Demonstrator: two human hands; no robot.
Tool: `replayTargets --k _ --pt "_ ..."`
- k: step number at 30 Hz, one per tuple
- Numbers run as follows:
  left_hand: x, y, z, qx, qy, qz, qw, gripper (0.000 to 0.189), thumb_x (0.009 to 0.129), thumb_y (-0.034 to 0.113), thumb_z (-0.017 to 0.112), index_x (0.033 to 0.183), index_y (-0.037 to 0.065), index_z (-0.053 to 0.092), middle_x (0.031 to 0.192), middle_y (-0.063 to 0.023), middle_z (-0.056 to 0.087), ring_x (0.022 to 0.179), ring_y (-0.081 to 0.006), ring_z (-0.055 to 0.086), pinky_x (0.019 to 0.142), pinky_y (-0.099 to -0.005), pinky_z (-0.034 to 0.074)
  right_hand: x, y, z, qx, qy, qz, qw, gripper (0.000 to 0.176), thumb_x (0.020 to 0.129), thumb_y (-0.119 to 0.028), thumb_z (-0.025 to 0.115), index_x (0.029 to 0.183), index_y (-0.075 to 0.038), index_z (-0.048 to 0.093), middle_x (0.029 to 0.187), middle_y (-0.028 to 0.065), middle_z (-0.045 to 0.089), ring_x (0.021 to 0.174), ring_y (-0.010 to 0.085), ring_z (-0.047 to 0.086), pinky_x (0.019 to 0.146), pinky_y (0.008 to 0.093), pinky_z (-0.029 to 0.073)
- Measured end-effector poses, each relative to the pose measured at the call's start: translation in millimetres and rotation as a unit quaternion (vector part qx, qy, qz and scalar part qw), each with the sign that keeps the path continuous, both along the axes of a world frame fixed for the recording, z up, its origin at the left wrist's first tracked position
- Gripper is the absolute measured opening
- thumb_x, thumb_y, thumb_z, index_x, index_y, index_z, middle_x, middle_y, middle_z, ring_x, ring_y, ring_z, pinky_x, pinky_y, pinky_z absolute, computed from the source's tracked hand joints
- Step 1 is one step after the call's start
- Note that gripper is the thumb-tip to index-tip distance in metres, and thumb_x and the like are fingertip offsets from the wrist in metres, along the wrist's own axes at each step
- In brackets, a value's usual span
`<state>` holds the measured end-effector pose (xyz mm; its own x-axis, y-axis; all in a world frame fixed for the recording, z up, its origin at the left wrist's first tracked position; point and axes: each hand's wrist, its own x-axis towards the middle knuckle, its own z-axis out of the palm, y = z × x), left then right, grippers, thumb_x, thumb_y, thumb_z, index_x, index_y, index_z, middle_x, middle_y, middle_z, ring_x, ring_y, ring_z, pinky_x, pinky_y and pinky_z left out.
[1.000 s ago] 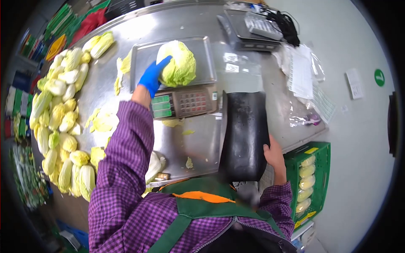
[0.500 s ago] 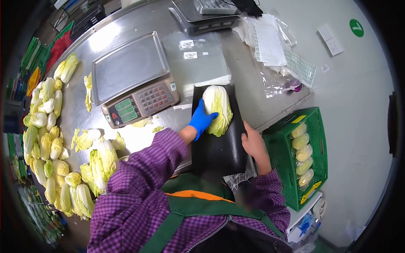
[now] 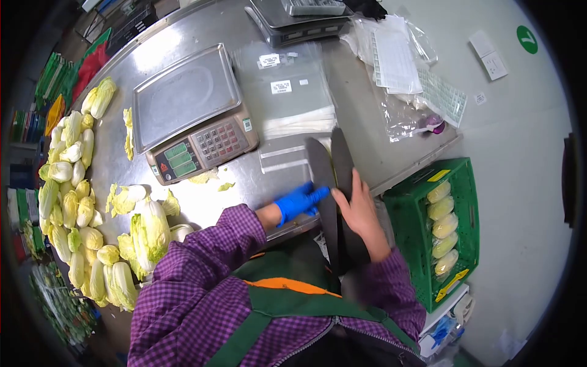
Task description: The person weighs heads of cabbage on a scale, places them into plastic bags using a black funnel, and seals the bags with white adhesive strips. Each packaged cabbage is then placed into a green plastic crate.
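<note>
The black sheet [image 3: 324, 183] stands folded into two upright flaps near the table's front edge. A thin pale-green strip shows between the flaps; the rest of the cabbage is hidden. My left hand [image 3: 299, 203], in a blue glove, lies against the left flap with its fingers stretched out. Bare, my right hand [image 3: 361, 211] grips the right flap, thumb on the inner side and fingers outside. Just beyond the sheet is a stack of clear plastic bags [image 3: 290, 107] with white labels.
A scale [image 3: 189, 104] with a metal tray stands left of the bags. Loose cabbages [image 3: 70, 205] and a larger cabbage [image 3: 150, 232] lie at the left. On the right, a green crate [image 3: 465, 208] holds several wrapped cabbages. A second scale [image 3: 299, 27] is at the back.
The black sheet has gone from lying open under the cabbage to folded up around it. My left hand has let go of the cabbage and moved down; my right hand has shifted slightly left.
</note>
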<state>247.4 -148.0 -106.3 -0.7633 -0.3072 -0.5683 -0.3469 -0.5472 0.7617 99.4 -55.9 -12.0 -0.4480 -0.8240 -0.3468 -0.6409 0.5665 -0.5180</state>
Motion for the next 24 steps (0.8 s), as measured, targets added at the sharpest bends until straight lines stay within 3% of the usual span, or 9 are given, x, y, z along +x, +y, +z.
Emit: replayTargets --k 5,8,10,11,12,14,18,22,24 --pt "-10.3 -15.0 3.0 -0.194 -0.028 -0.232 0.953 0.068 0.084 0.052 0.059 0.122 -0.004 0.052 0.106 -0.0169 0.061 0.092 -0.0180 0.058 0.079 -0.0294 0.049 -6.7 62.9 -15.4 -0.080 -0.049 -0.034 0.995 0.082 0.079 -0.032 0.066 0.139 0.003 0.022 0.133 0.0332 0.033 0.123 0.0462 0.036 0.102 0.0465 0.031" --pt "-23.8 -42.4 19.7 -0.231 -0.078 -0.297 0.923 0.056 0.081 0.052 0.063 0.103 0.001 0.067 0.085 -0.0129 0.067 0.075 -0.0172 0.062 0.069 -0.0296 0.051 2.2 58.1 -8.3 -0.063 -0.028 -0.056 0.996 0.086 0.073 -0.028 0.070 0.139 0.000 0.023 0.133 0.0325 0.032 0.124 0.0469 0.034 0.103 0.0478 0.030" --pt "-23.7 -62.9 7.7 -0.239 -0.068 -0.188 0.950 0.036 0.083 0.040 0.067 0.090 0.005 0.071 0.073 -0.0068 0.067 0.066 -0.0127 0.060 0.064 -0.0270 0.050 3.8 58.4 -10.0 -0.028 0.010 -0.060 0.998 0.089 0.069 -0.027 0.071 0.140 -0.001 0.023 0.134 0.0320 0.032 0.124 0.0473 0.033 0.103 0.0485 0.030" --pt "-22.1 -71.2 -7.6 -0.241 -0.042 -0.035 0.969 0.030 0.083 0.034 0.067 0.092 0.005 0.070 0.077 -0.0079 0.068 0.069 -0.0133 0.062 0.065 -0.0274 0.050 5.3 62.2 -17.2 -0.048 0.026 -0.059 0.997 0.091 0.067 -0.026 0.072 0.140 -0.003 0.023 0.134 0.0315 0.032 0.124 0.0474 0.033 0.102 0.0487 0.030" --pt "-22.2 -83.1 -27.1 -0.401 -0.009 0.044 0.915 0.027 0.081 0.030 0.068 0.094 0.006 0.069 0.082 -0.0091 0.068 0.074 -0.0196 0.064 0.069 -0.0308 0.050 8.5 67.5 -25.1 -0.066 0.040 -0.058 0.995 0.093 0.065 -0.025 0.072 0.140 -0.004 0.023 0.134 0.0309 0.032 0.124 0.0476 0.033 0.102 0.0489 0.030" --pt "-18.4 -99.5 -29.2 -0.640 -0.047 -0.025 0.767 0.023 0.079 0.025 0.068 0.093 0.007 0.068 0.086 -0.0107 0.066 0.080 -0.0276 0.063 0.073 -0.0354 0.050 3.9 82.6 -39.8 -0.093 0.050 -0.049 0.993 0.092 0.064 -0.024 0.073 0.140 -0.005 0.025 0.135 0.0299 0.031 0.124 0.0461 0.034 0.102 0.0482 0.031" --pt "-20.5 -113.1 -52.8 -0.629 -0.054 -0.107 0.768 0.021 0.078 0.024 0.068 0.090 0.008 0.067 0.084 -0.0117 0.064 0.082 -0.0327 0.060 0.076 -0.0383 0.049 -17.6 100.0 -53.3 -0.183 0.023 0.024 0.983 0.089 0.062 -0.023 0.076 0.137 -0.005 0.031 0.137 0.0257 0.032 0.123 0.0435 0.036 0.102 0.0468 0.032" --pt "-22.0 -99.8 -56.4 -0.497 -0.061 0.000 0.865 0.016 0.083 0.018 0.066 0.095 0.007 0.067 0.089 -0.0117 0.066 0.083 -0.0231 0.063 0.078 -0.0313 0.049 -27.6 93.9 -48.0 -0.178 0.025 0.103 0.978 0.088 0.062 -0.023 0.076 0.136 -0.004 0.033 0.137 0.0245 0.033 0.124 0.0418 0.037 0.102 0.0449 0.033" --pt "-20.7 -92.9 -50.5 -0.277 0.049 0.047 0.958 0.014 0.085 0.012 0.063 0.096 0.004 0.067 0.092 -0.0110 0.067 0.086 -0.0164 0.063 0.080 -0.0288 0.049 -27.7 87.6 -40.8 -0.174 0.013 0.105 0.979 0.086 0.062 -0.024 0.076 0.135 -0.005 0.035 0.136 0.0249 0.033 0.122 0.0419 0.038 0.101 0.0456 0.035"
